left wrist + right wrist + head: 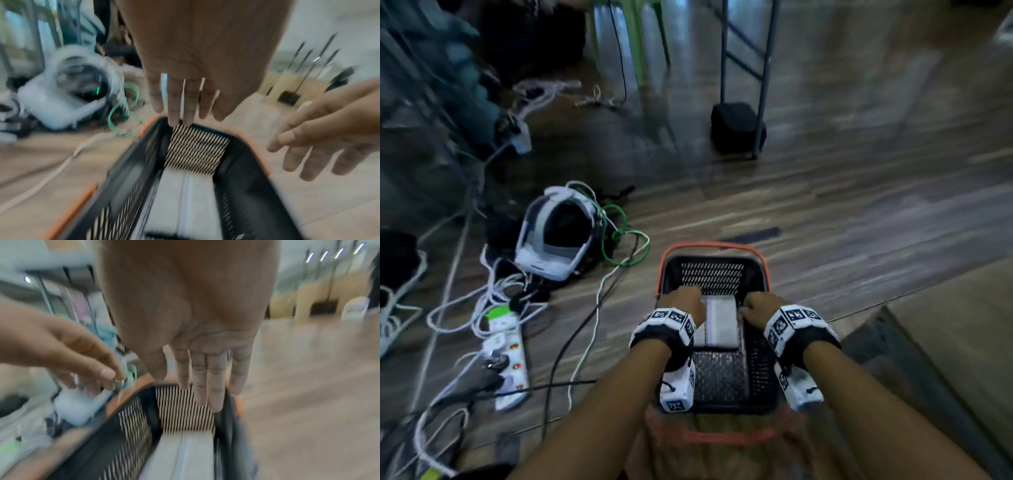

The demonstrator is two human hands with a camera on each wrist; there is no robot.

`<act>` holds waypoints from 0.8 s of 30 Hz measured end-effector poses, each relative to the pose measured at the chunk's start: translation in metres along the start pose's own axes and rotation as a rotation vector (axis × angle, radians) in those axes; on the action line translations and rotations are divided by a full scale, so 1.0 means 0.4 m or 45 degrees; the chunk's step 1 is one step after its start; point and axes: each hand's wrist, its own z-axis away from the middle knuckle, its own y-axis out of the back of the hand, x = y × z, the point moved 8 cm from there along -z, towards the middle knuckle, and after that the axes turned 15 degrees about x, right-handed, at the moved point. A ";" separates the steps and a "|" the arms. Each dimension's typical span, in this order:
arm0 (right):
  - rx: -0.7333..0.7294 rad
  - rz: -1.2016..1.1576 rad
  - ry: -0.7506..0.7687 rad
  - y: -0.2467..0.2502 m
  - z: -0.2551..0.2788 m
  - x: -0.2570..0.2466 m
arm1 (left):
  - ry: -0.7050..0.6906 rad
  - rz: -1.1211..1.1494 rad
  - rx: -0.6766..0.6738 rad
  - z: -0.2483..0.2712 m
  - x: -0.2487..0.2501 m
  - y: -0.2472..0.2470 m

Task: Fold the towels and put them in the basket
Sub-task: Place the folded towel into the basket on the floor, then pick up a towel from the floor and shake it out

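A black mesh basket with an orange rim stands on the wooden floor in front of me. A folded white towel lies flat on its bottom, also seen in the left wrist view and the right wrist view. My left hand hovers over the basket's left side, fingers straight and empty. Over the right side, my right hand likewise has its fingers extended and holds nothing. Neither hand touches the towel. The wrist views are blurred.
Left of the basket lie a white headset, a green cable, a power strip and tangled white and black cords. A black box and metal legs stand farther back. A beige surface borders the right.
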 end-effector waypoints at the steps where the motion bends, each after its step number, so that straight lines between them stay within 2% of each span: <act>1: 0.066 -0.018 -0.005 0.072 0.038 -0.004 | -0.011 0.010 0.044 0.020 0.025 0.068; 7: 0.381 -0.091 0.001 0.406 0.323 -0.028 | -0.173 0.069 0.294 0.214 0.179 0.396; 12: 0.557 -0.059 -0.009 0.545 0.555 -0.002 | -0.290 0.036 0.368 0.386 0.296 0.545; 18: 0.603 -0.033 -0.078 0.594 0.791 0.081 | -0.501 -0.046 0.358 0.538 0.453 0.597; 24: 0.694 0.019 -0.341 0.623 0.975 0.265 | -0.797 -0.044 0.370 0.645 0.672 0.574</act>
